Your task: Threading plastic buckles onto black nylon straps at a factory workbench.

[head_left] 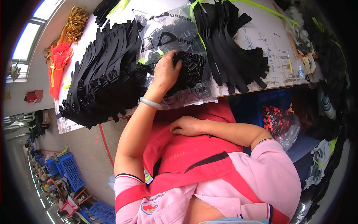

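My left hand (166, 72), with a pale bangle on its wrist, reaches into the clear plastic bag (175, 28) on the table. Its fingers curl among a heap of black plastic buckles (192, 67) and appear to pinch one; the tips are partly hidden. To its left lie black webbing straps (108, 56) in a thick row, with buckles at their near ends. My right hand (187, 126) rests against the red apron (186, 149), fingers bent and closed. Whatever may be under those fingers is out of sight.
More black straps (231, 48) lie right of the bag on the white tabletop (276, 44). Orange-red strips (59, 63) sit at the far left. Beneath the table's right side is a bag of red and black pieces (278, 121). Blue crates (71, 171) stand on the floor.
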`<move>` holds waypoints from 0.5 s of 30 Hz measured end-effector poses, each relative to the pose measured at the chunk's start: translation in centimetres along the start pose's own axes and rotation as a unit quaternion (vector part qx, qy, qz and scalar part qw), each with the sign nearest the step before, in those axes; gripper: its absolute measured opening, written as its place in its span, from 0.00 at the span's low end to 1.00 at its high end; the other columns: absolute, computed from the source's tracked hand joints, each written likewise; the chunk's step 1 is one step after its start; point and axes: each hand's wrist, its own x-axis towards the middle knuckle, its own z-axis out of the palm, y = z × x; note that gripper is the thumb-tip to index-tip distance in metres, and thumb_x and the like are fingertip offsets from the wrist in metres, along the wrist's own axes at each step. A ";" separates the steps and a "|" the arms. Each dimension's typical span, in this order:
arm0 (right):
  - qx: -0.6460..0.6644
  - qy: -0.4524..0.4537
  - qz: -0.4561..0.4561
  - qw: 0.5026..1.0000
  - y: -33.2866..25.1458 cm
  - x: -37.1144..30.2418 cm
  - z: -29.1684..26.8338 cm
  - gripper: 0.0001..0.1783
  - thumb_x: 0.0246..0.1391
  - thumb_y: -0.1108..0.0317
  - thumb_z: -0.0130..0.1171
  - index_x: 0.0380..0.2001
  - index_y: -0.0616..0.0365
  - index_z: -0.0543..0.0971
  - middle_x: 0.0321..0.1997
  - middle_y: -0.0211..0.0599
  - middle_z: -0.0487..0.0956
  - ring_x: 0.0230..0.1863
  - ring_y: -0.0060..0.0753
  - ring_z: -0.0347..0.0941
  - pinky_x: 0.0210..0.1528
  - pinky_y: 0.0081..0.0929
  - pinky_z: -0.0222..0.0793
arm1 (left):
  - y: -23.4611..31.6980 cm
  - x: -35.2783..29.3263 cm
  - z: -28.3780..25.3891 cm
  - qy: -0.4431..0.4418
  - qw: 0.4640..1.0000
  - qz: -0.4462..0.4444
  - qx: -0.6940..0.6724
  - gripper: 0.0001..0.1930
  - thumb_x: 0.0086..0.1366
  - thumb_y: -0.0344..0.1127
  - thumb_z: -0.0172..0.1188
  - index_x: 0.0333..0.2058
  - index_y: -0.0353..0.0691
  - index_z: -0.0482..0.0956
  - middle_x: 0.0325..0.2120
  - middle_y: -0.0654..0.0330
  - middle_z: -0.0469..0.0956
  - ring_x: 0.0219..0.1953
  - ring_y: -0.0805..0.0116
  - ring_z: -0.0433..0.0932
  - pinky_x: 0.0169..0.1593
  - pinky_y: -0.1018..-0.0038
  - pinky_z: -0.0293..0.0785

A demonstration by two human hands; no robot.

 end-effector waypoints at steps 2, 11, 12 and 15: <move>0.003 0.001 -0.005 1.000 -0.2 -0.1 -0.1 0.12 0.54 0.64 0.54 0.39 0.56 0.80 0.38 0.43 0.82 0.43 0.47 0.78 0.47 0.39 0.70 | 0.3 -0.7 -1.3 0.011 1.000 -0.001 -0.024 0.19 0.59 0.35 0.60 0.48 0.36 0.74 0.38 0.45 0.79 0.43 0.49 0.79 0.47 0.62 0.74; -0.035 0.051 -0.028 0.998 -4.2 -1.4 -3.1 0.12 0.56 0.66 0.54 0.40 0.59 0.80 0.40 0.45 0.81 0.44 0.46 0.77 0.48 0.36 0.71 | 0.5 -4.0 -6.0 -0.056 0.872 -0.192 -0.447 0.11 0.63 0.34 0.61 0.42 0.35 0.76 0.27 0.64 0.78 0.25 0.76 0.78 0.18 0.81 0.70; -0.034 0.061 -0.038 0.997 -5.0 -1.8 -3.9 0.11 0.57 0.68 0.55 0.40 0.61 0.79 0.41 0.45 0.81 0.45 0.45 0.77 0.48 0.35 0.72 | 0.3 -4.4 -6.3 -0.057 0.851 -0.207 -0.479 0.11 0.64 0.34 0.61 0.41 0.35 0.76 0.27 0.63 0.78 0.25 0.75 0.78 0.17 0.81 0.70; 0.152 0.215 -0.009 0.965 -8.5 -3.3 -6.2 0.10 0.60 0.71 0.55 0.44 0.60 0.78 0.35 0.30 0.79 0.31 0.17 0.73 0.34 0.16 0.70 | 0.2 -5.5 -6.9 -0.042 0.812 -0.213 -0.541 0.09 0.64 0.33 0.61 0.38 0.35 0.75 0.28 0.61 0.78 0.25 0.73 0.78 0.18 0.80 0.70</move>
